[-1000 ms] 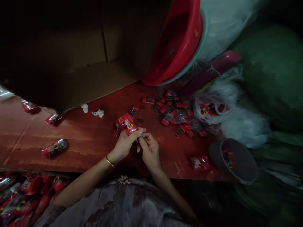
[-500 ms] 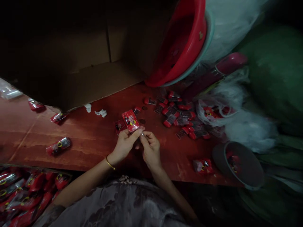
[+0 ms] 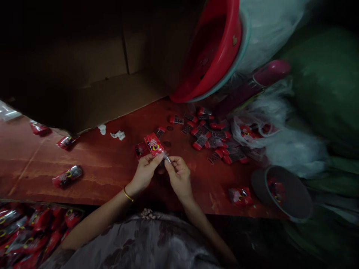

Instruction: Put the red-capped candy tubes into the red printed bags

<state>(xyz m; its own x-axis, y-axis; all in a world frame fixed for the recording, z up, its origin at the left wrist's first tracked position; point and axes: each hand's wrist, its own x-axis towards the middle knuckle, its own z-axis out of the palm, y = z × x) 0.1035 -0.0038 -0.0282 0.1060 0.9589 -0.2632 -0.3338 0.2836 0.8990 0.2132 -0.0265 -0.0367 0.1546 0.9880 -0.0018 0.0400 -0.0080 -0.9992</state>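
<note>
My left hand (image 3: 146, 170), with a gold bangle on its wrist, is closed on the lower end of a small red printed packet (image 3: 154, 145) in clear wrap. Close beside it, my right hand (image 3: 178, 176) pinches the clear, shiny end of the same wrap between thumb and forefinger. Another red packet (image 3: 140, 150) lies on the table just behind my left hand, partly covered by the held one. To the right is a loose pile of small red-and-clear cases (image 3: 201, 133) with dark contents.
An open cardboard box (image 3: 123, 93) stands at the back left, beside red and pale-green basins (image 3: 234, 56). A grey bucket (image 3: 259, 186), plastic bags (image 3: 297, 153) and a purple bottle (image 3: 272, 73) are on the right. Wrapped packets (image 3: 30, 231) fill a container at lower left.
My hands have drawn slightly apart, and more of the clear wrap shows between them. The packet's upper end has tilted a little. The whole view has shifted slightly.
</note>
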